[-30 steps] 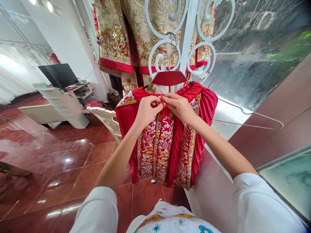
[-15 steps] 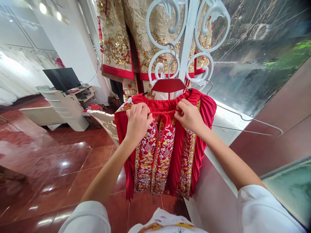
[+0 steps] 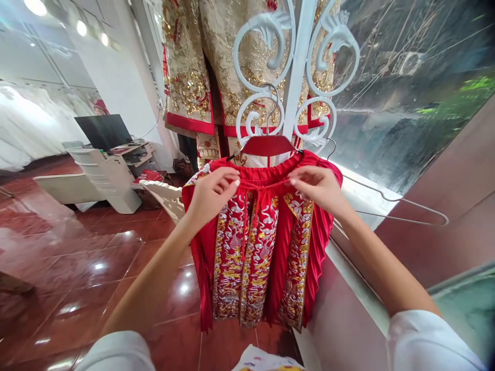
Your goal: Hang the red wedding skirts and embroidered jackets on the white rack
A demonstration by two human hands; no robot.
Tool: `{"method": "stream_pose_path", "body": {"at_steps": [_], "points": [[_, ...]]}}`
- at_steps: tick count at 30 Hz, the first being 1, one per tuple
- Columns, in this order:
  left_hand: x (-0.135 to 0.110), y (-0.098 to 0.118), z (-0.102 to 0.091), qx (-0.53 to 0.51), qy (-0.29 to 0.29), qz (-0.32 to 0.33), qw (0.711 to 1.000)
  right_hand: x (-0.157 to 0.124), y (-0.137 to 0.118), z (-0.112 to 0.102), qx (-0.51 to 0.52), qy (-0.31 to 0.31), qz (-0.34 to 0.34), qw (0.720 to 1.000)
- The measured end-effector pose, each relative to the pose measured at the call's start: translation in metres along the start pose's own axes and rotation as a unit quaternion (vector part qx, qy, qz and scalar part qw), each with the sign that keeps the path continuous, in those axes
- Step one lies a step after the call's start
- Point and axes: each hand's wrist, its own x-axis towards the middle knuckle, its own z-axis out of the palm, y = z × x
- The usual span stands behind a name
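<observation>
While the red skirt (image 3: 266, 257) hung from both ends of the hanger (image 3: 267, 146), which spread its waist, the left hand (image 3: 212, 193) and right hand (image 3: 322, 186) pinched the waistband (image 3: 266, 186) near those ends, a wide grip likely tautening it above the drawstring (image 3: 245, 221).

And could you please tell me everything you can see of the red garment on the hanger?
The red garment looks satiny, with a gathered waistband, finely pleated fabric at the side and panels embroidered in silver and gold. It hangs from the red-topped hanger, in front of white scrollwork. Thin red cord dangles down its front. The left hand and right hand are at its waist; how firmly they grip is unclear.
</observation>
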Motion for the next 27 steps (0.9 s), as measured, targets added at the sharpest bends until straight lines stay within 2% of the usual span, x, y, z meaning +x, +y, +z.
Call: {"method": "stream_pose_path", "body": {"at_steps": [2,3,6,8,11,12,14,17,18,19,21,22,23,25,27], "points": [[0.008,-0.001,-0.013,0.122,0.008,0.08,0.989,0.003,0.004,-0.013,-0.106,0.098,-0.073,0.987],[0.014,-0.003,-0.019,0.175,-0.012,0.109,0.978,0.006,0.009,-0.019,-0.17,0.122,-0.103,0.972],[0.03,-0.016,-0.029,0.263,-0.101,0.137,0.95,0.015,0.03,-0.031,-0.306,0.109,-0.142,0.935],[0.035,-0.027,-0.031,0.278,-0.119,0.132,0.944,0.019,0.044,-0.031,-0.324,0.113,-0.144,0.928],[0.038,-0.04,-0.031,0.24,-0.097,0.142,0.955,0.02,0.052,-0.03,-0.287,0.133,-0.146,0.937],[0.038,-0.043,-0.03,0.213,-0.076,0.147,0.963,0.02,0.051,-0.03,-0.268,0.129,-0.144,0.944],[0.041,-0.048,-0.027,0.154,0.005,0.135,0.979,0.022,0.048,-0.034,-0.23,0.122,-0.127,0.957],[0.048,-0.051,-0.021,0.062,0.181,0.04,0.981,0.031,0.043,-0.043,-0.176,0.123,-0.069,0.974],[0.05,-0.05,-0.018,0.034,0.223,0.007,0.974,0.035,0.041,-0.046,-0.146,0.109,-0.043,0.982],[0.052,-0.049,-0.017,0.014,0.241,-0.016,0.97,0.038,0.04,-0.049,-0.11,0.083,-0.014,0.99],[0.051,-0.044,-0.015,0.017,0.213,-0.027,0.976,0.043,0.039,-0.053,-0.045,0.015,0.034,0.998],[0.049,-0.041,-0.015,0.044,0.181,-0.019,0.982,0.043,0.038,-0.053,-0.032,-0.005,0.045,0.998],[0.047,-0.037,-0.017,0.083,0.15,-0.006,0.985,0.041,0.038,-0.053,-0.034,0.001,0.043,0.999],[0.041,-0.031,-0.023,0.154,0.104,0.015,0.983,0.03,0.037,-0.048,-0.078,0.088,0.003,0.993],[0.038,-0.031,-0.03,0.167,0.064,0.021,0.984,0.013,0.038,-0.036,-0.164,0.218,-0.05,0.961]]}}
